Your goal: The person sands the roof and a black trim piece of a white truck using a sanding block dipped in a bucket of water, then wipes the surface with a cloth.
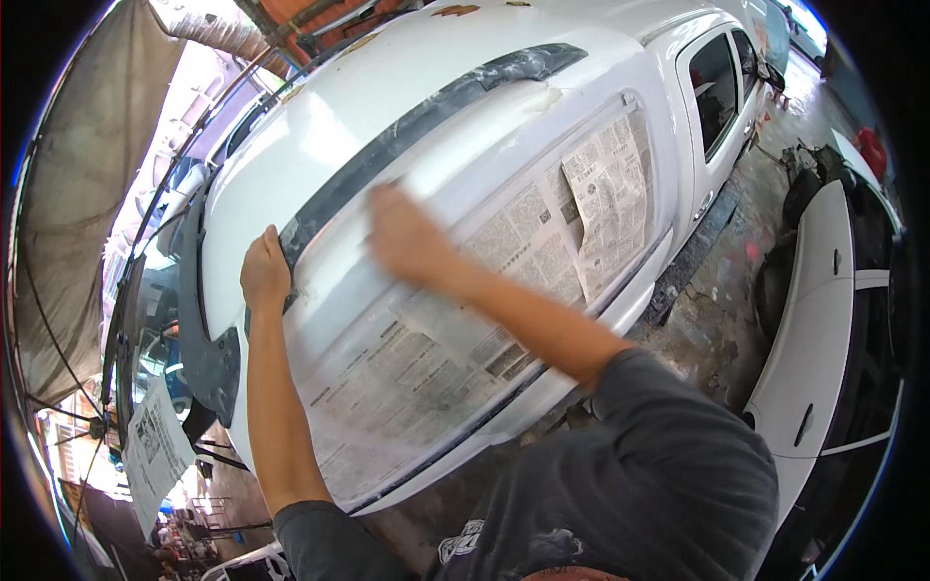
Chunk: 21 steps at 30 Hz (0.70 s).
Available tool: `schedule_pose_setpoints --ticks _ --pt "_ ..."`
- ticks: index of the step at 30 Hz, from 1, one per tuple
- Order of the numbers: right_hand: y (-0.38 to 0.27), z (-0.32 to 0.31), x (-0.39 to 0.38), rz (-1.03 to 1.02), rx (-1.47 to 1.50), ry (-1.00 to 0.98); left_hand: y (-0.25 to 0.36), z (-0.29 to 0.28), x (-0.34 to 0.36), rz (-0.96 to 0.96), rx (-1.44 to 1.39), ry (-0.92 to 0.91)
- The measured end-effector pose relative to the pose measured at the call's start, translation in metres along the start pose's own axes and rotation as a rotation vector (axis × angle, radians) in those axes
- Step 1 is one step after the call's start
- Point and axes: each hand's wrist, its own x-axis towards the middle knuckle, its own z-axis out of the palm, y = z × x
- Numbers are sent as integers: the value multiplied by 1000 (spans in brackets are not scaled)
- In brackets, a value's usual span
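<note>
A white vehicle (484,29) fills the middle of the head view. Along it runs a long dark, scuffed strip (407,126), with a pale, dull band (339,271) below it. My left hand (266,261) is closed over the dark strip's near end. My right hand (407,237) is smeared by motion over the pale band, just below the strip; its fingers and anything under them are unclear. Newspaper sheets (605,194) cover the side windows beneath, hazy at the near end.
A white car door or side (804,310) stands at the right across a stained floor (707,320). A fabric sheet (77,194) hangs at the left, with a loose paper sheet (155,445) below. An orange covering (281,19) is overhead at the top.
</note>
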Motion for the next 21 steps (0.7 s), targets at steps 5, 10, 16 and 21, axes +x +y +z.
schedule_pose_setpoints --ticks 5,10,16,21 --pt "-85 42 -14 -315 104 -75 -10 9 6 68 -46 5" --pt "107 -94 32 -204 -542 -229 -13 -11 -3 -15 -20 1" --pt "91 -80 22 91 -410 93 7 -15 -5 -69 -18 -56" --pt "-117 49 -37 -268 -178 -81 -6 1 6 0 -41 -21"
